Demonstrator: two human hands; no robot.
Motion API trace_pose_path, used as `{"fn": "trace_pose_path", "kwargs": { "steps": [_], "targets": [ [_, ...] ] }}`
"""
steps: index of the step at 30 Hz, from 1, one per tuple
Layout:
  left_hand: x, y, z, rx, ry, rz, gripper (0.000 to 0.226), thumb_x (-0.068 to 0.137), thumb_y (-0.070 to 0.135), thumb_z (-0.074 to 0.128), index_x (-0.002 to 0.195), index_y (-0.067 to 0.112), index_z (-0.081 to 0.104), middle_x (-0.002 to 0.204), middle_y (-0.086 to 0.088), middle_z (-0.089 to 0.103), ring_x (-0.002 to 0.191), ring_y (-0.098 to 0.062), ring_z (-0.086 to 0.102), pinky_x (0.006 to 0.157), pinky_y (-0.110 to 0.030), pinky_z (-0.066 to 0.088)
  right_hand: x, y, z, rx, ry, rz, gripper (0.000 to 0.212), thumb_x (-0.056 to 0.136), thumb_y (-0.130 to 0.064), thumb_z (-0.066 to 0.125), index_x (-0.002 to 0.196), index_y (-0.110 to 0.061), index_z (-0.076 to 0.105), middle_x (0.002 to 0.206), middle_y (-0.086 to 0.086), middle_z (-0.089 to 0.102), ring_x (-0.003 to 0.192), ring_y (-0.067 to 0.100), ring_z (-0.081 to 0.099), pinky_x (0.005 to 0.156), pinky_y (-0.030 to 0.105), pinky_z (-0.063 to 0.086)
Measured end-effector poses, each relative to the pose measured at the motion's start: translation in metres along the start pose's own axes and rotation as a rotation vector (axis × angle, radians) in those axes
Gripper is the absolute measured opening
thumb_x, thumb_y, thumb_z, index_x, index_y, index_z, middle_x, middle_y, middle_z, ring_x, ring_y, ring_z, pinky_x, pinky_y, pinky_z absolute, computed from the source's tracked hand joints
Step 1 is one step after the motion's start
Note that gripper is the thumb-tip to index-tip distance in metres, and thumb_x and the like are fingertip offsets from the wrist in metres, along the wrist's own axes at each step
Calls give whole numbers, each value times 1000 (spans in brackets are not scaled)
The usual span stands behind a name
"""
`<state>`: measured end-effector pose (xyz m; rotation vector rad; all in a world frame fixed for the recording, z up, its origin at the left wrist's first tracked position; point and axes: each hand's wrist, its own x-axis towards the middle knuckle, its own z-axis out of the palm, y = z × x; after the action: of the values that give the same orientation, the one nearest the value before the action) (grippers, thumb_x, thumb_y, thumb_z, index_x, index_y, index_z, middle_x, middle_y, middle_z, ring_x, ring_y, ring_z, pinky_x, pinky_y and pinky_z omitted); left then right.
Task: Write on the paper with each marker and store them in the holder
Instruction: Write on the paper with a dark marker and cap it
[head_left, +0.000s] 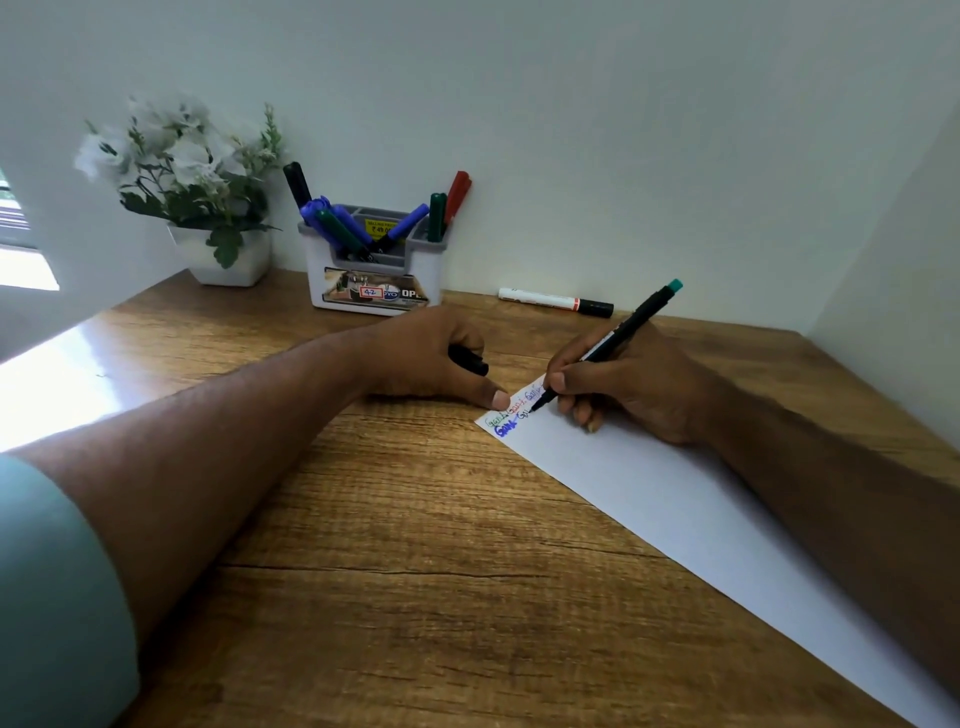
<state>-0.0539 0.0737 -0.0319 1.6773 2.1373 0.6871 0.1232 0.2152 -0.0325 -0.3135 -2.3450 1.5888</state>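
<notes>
My right hand (639, 384) grips a thin black marker with a teal end (628, 325), its tip touching the white paper (675, 499) near the top corner, beside coloured handwriting. My left hand (441, 364) holds a black cap (470, 359) in curled fingers, and its thumb presses the paper's corner. The white and grey holder (374, 280) stands against the wall with several blue, green, black and red markers in it. A white marker with a black cap (556, 301) lies on the desk by the wall.
A white pot of white artificial flowers (208, 208) stands left of the holder. The wooden desk (389, 571) meets white walls behind and on the right. Bright light falls on the desk's left edge.
</notes>
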Motion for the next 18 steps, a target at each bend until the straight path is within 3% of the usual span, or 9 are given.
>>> {"fn": "trace_pose_path", "kwargs": {
  "steps": [18],
  "targets": [
    [-1,2,-1,5,-8,-4,42,63,57,72,58,23,49,53,9,46,55,-9,43,58,-30,34,1,1,1,27,44,2,10,83,6,63,74,4,68,55,12,63,43,17,55,40,24,46]
  ]
}}
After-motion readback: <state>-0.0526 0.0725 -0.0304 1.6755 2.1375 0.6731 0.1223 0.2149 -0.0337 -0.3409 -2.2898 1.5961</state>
